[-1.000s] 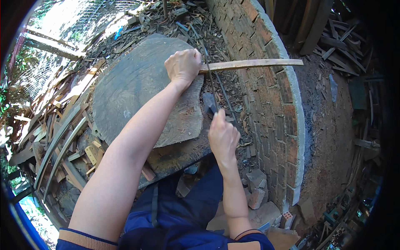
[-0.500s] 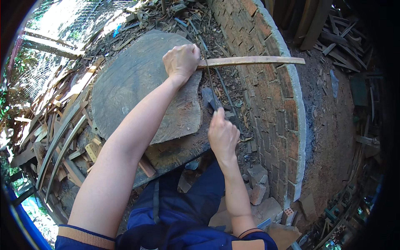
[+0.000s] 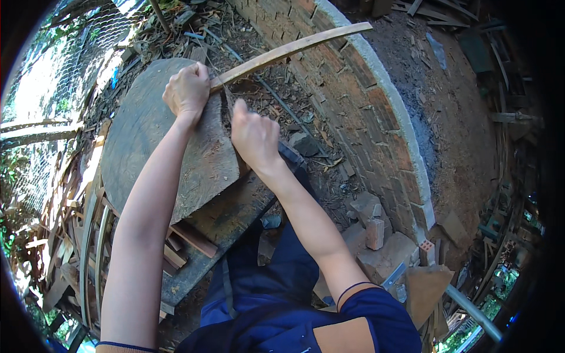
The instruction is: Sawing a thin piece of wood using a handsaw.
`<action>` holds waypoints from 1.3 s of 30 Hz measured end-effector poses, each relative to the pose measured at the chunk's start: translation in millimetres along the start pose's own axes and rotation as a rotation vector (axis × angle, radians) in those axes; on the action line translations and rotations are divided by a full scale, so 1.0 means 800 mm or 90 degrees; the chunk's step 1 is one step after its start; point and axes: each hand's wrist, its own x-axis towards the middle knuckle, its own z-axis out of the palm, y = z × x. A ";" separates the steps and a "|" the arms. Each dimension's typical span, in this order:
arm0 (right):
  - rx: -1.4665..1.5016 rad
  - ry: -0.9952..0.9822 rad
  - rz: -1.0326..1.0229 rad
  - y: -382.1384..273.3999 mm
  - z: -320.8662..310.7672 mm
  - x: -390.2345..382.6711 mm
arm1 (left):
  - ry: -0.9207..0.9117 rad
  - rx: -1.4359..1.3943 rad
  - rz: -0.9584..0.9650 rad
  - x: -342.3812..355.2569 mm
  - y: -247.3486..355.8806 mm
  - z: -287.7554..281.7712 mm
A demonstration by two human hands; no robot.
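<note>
My left hand [image 3: 187,91] is closed in a fist over the near end of a slim wooden strip [image 3: 294,47], pressing it at the edge of a broad round wood block [image 3: 144,126]. The strip runs out past the block, up and to the right. My right hand [image 3: 256,135] is wrapped round the handle of a saw, which it hides. The saw's narrow blade [image 3: 229,100], seen nearly edge-on, crosses the strip just right of my left fist.
A low brick wall [image 3: 359,106] curves along the right, under the strip's far end. Scrap wood [image 3: 65,235] piles up on the left. Loose stones and a brick [image 3: 375,233] lie near my legs. A wooden board [image 3: 197,238] sits below the block.
The view has shifted, so block and hands appear further left. My right hand has moved up closer to the strip, pushing the saw forward. The strip now tilts more upward.
</note>
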 end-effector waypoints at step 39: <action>-0.045 0.012 -0.052 -0.007 0.001 -0.009 | -0.026 -0.053 -0.007 0.000 -0.012 -0.010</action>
